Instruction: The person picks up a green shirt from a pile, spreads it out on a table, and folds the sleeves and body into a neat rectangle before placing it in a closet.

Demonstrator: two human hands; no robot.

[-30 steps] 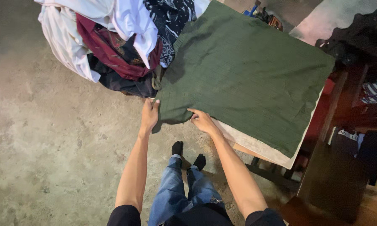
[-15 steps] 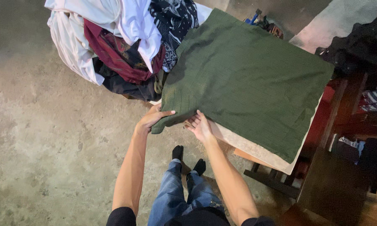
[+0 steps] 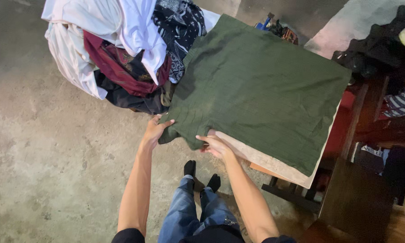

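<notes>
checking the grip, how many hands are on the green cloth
2. The left hand grips the green cloth at its near-left corner; the right hand holds the near edge just beside it, where the cloth overhangs the table. No other hands show.

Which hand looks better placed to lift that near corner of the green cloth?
Probably the left hand: its fingers already pinch the near corner of the green cloth, next to the pile of clothes. The right hand sits further along the edge, over the table.
</notes>
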